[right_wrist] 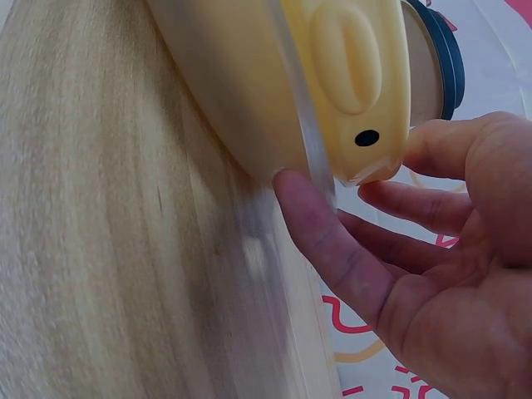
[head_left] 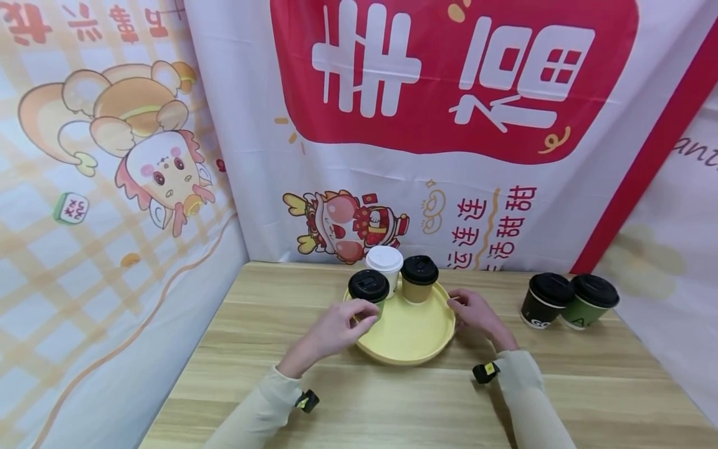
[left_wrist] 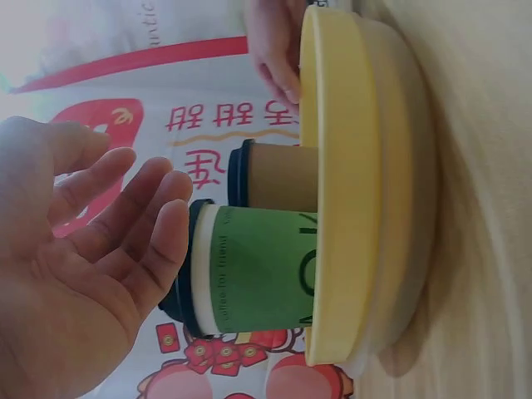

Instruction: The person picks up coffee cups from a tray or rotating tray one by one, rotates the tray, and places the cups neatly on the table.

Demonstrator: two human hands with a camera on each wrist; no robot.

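Observation:
A round yellow tray (head_left: 409, 337) with a raised rim lies on the table, holding three lidded paper cups. The green cup (left_wrist: 262, 266) with a black lid stands at its left, a white cup (head_left: 386, 265) behind it, and a brown cup (head_left: 417, 290) with a black lid beside that. My left hand (head_left: 339, 327) hovers by the green cup's lid, fingers loosely bent and holding nothing. With thumb at the rim and fingers against the outer side, my right hand (right_wrist: 449, 224) grips the tray's right edge, near a raised oval and a black dot.
Toward the right of the wooden table (head_left: 241, 386) stand a black cup (head_left: 544, 302) and another green cup (head_left: 589, 302), side by side, both with black lids. A printed cloth (head_left: 336, 168) hangs behind the table, and another patterned cloth (head_left: 112, 262) covers the left side.

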